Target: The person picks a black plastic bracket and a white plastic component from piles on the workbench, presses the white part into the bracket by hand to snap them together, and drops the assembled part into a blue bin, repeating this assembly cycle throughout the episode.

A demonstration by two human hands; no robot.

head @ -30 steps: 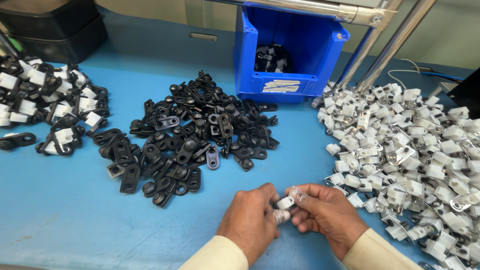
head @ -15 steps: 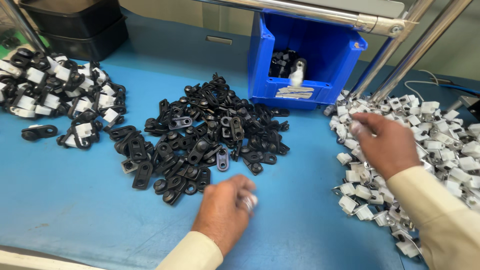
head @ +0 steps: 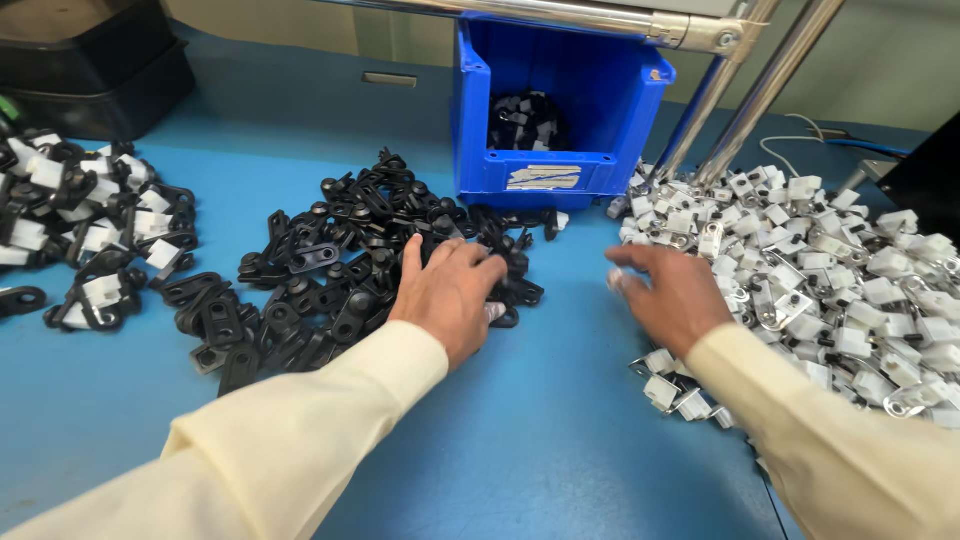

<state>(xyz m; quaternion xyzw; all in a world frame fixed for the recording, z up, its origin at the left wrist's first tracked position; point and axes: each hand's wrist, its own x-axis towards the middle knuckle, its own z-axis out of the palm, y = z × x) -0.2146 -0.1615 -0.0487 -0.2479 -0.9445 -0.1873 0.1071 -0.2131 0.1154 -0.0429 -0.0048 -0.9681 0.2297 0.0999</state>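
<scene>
My left hand (head: 448,295) lies palm down on the right edge of a pile of black plastic clips (head: 340,270), fingers spread over them. A small white piece (head: 495,312) shows under its thumb side. My right hand (head: 672,292) hovers palm down at the left edge of a heap of white clip parts with metal tabs (head: 820,270), fingers curled. A pale bit (head: 614,281) sits at its fingertips. Both arms wear cream sleeves.
An open-fronted blue bin (head: 560,100) holding several black-and-white pieces stands behind the piles. Joined black-and-white parts (head: 90,230) lie far left, with a black tray (head: 90,60) behind them. Metal tubes (head: 760,90) rise at back right above the blue tabletop (head: 560,430).
My hands split apart from the centre. The left went forward onto the black pile. The right reached into the white heap, then drew back to its left edge. A white piece dropped into the bin.
</scene>
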